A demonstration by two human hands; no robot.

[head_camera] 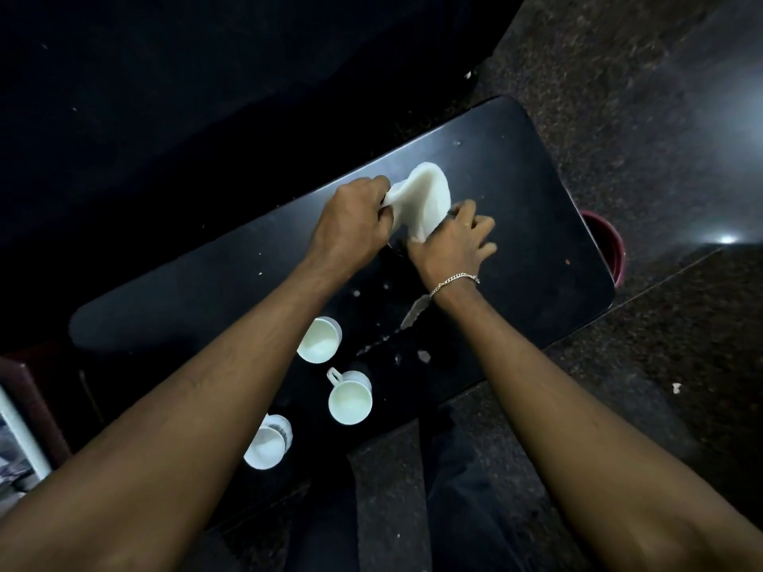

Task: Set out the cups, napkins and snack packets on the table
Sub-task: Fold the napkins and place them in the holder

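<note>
A white napkin is held up over the middle of the black table, bent into an arch. My left hand pinches its left end. My right hand, with a chain bracelet at the wrist, grips its lower right end, fingers spread. Something dark and shiny lies under the hands, too dim to name. Three white cups stand near the table's front edge: one partly behind my left forearm, one with its handle up, one lowest. A silvery packet shows under my right wrist.
Small crumbs and scraps dot the table top around the cups. A dark red bucket stands on the speckled floor past the table's right end. A dark sofa or seat fills the upper left. My legs stand at the table's front edge.
</note>
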